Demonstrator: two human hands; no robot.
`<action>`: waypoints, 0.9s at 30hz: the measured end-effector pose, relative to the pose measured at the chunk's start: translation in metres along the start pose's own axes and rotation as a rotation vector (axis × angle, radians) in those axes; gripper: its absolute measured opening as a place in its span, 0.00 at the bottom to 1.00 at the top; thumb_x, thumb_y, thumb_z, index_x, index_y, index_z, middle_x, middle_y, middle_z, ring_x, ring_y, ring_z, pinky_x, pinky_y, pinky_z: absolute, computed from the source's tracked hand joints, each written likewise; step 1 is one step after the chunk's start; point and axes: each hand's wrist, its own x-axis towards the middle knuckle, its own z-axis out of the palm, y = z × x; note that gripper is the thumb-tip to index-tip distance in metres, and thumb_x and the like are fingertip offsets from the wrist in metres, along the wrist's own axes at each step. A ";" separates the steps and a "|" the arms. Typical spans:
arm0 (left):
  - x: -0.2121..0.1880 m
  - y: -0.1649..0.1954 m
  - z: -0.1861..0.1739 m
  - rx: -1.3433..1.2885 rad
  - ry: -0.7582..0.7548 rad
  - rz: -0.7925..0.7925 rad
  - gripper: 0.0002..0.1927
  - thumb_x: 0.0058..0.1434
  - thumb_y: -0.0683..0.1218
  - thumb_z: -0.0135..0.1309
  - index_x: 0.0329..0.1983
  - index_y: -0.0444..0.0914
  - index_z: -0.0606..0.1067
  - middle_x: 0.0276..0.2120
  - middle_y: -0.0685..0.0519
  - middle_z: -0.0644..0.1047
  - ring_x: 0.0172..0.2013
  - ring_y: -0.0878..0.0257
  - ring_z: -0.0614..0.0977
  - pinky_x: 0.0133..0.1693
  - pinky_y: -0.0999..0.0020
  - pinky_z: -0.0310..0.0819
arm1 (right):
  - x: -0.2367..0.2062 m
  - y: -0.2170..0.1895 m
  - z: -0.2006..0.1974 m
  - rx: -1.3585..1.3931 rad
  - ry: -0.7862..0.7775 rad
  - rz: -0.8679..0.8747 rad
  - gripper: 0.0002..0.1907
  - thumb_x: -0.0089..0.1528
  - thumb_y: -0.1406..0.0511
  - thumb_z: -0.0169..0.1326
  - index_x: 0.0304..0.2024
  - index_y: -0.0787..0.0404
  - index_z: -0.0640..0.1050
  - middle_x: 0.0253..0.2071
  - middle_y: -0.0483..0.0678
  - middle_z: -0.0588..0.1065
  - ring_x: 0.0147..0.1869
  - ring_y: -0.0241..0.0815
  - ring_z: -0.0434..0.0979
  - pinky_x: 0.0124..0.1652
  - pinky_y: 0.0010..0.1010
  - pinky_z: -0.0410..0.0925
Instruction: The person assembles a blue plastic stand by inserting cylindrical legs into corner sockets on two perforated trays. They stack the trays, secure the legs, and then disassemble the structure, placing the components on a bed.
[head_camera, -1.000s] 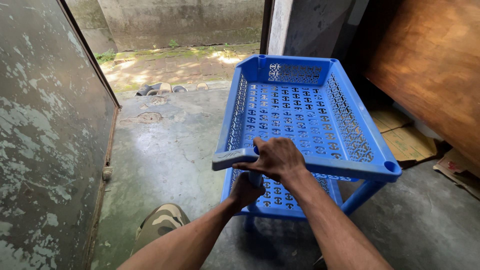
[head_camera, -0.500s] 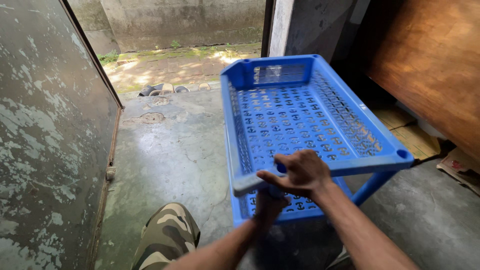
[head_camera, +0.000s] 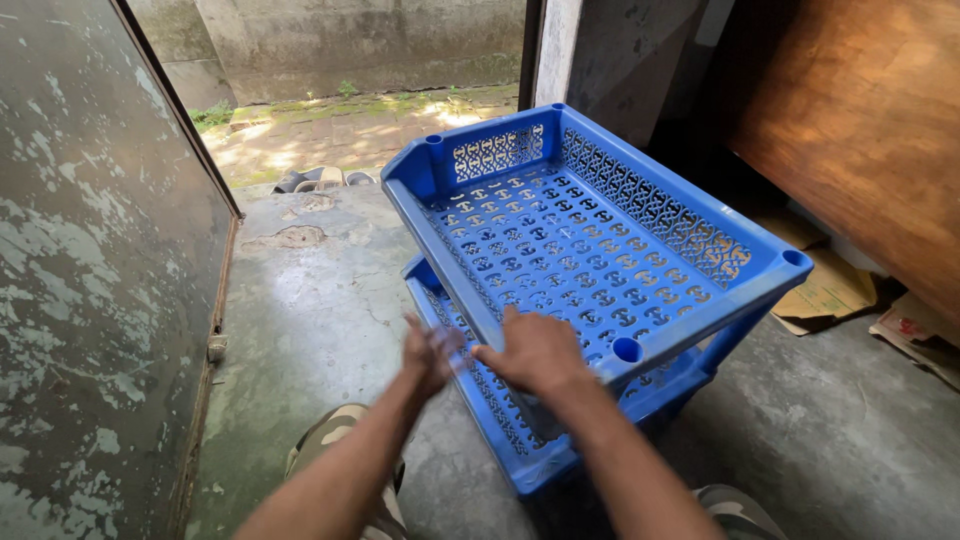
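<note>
On the concrete floor (head_camera: 330, 300) the right hand (head_camera: 535, 352) lies flat, fingers open, on the blue perforated plastic two-tier rack (head_camera: 600, 240) near its front edge, the blurred left hand (head_camera: 430, 350) open beside, gripping nothing; firm, even pressure at both front corners looks wisest.

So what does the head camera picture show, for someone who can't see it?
Two bare hands reach to a blue plastic rack with two perforated trays standing on a concrete floor. The right hand rests on the top tray's near edge; the left hand is blurred beside it. A peeling metal door stands left, a wooden board right.
</note>
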 end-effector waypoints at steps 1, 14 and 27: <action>0.003 0.025 0.007 -0.124 -0.130 0.022 0.54 0.61 0.81 0.23 0.75 0.36 0.51 0.71 0.38 0.63 0.70 0.44 0.65 0.57 0.35 0.62 | 0.003 -0.010 0.011 0.003 0.051 -0.049 0.28 0.60 0.49 0.58 0.49 0.64 0.75 0.39 0.60 0.80 0.46 0.59 0.82 0.48 0.51 0.73; -0.006 -0.034 0.065 -0.012 -0.019 0.217 0.16 0.62 0.46 0.61 0.48 0.33 0.72 0.35 0.49 0.78 0.31 0.59 0.81 0.34 0.60 0.81 | -0.037 0.119 -0.008 0.066 0.011 -0.017 0.37 0.46 0.61 0.71 0.57 0.51 0.73 0.47 0.56 0.79 0.49 0.61 0.79 0.46 0.51 0.72; -0.028 -0.084 -0.046 0.603 0.155 0.362 0.23 0.51 0.38 0.66 0.51 0.34 0.75 0.41 0.47 0.81 0.40 0.58 0.81 0.41 0.62 0.78 | 0.005 0.050 0.012 0.108 -0.018 -0.144 0.40 0.48 0.51 0.68 0.59 0.59 0.72 0.50 0.59 0.78 0.56 0.59 0.78 0.55 0.46 0.71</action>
